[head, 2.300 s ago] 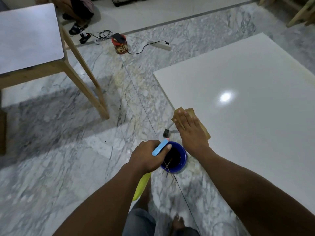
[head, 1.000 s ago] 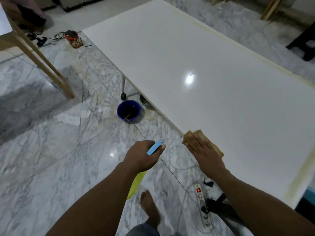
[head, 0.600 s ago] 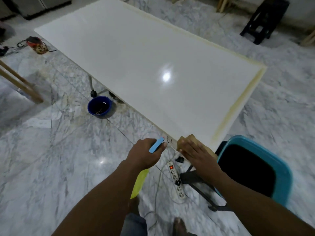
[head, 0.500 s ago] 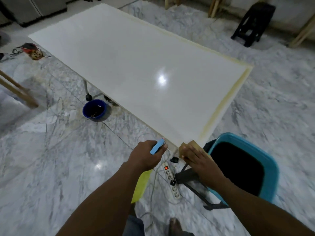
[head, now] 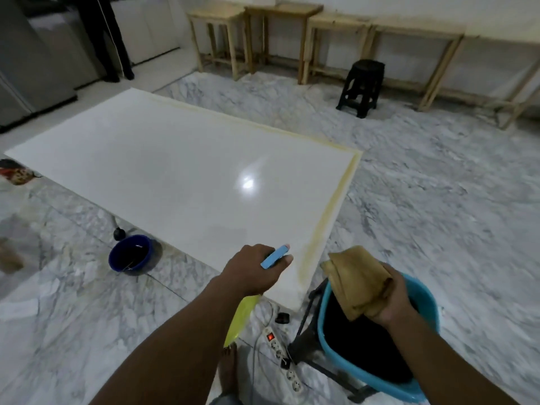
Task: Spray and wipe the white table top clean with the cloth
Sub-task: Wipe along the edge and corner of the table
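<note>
Nothing readable anywhere: no legible word, brand or number. Red printed pattern on the can [head: 14, 173] by the left corner of the table [head: 175, 176], too blurred to make out. No legible marking on the spray bottle [head: 242, 317] or the power strip [head: 283, 361] below the near corner.

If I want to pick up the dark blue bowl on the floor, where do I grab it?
Probably the rim of the bowl, coming from above on the side away from the table. It stands upright with its mouth open, so the rim is free, but the table edge and a black table foot crowd its far side.
</note>
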